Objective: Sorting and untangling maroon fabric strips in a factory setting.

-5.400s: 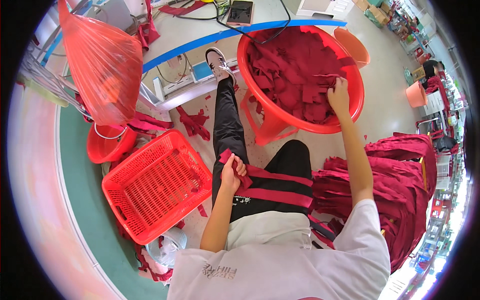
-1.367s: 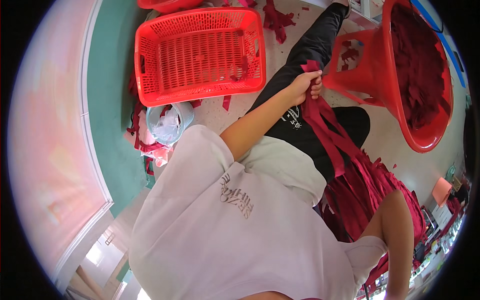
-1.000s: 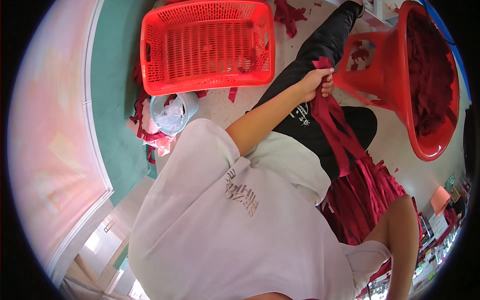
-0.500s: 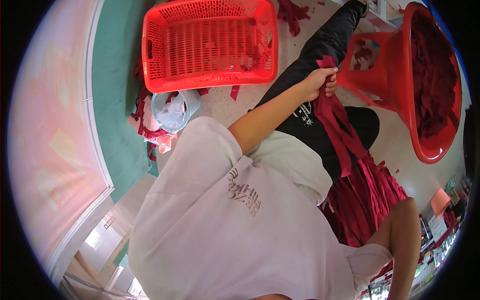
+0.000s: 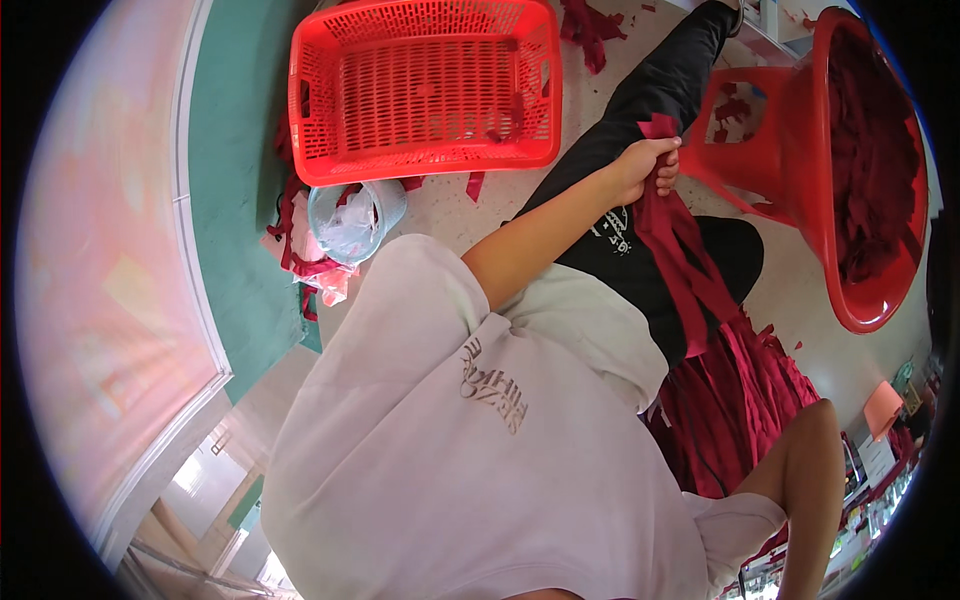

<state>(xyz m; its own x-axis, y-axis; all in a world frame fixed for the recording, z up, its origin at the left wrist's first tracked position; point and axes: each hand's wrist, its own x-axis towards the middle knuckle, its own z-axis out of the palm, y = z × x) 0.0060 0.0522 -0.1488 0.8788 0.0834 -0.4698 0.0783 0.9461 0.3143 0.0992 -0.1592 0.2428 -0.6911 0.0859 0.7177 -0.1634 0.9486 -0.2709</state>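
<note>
My left hand [image 5: 648, 168] is closed in a fist above my outstretched leg. Gripped in it are dark red fabric strips [image 5: 685, 280]; a short end pokes out above the fist and the long ends trail over my black trousers. A large heap of similar dark red strips [image 5: 740, 390] lies beside my leg, and the trailing ends reach toward it. Of my right side only the bent arm [image 5: 815, 460] shows, at the lower right; my right hand is out of the picture.
A red plastic basket [image 5: 430, 168] stands at the upper left. Just below it is a light blue bin [image 5: 388, 210] with plastic bags inside. To the right, a red stool [image 5: 722, 145] bears a wide red basin [image 5: 858, 312] of dark red fabric. Scraps [image 5: 592, 30] litter the floor.
The whole view has shifted slightly. My left hand keeps its hold on the strips, almost in the same place.
</note>
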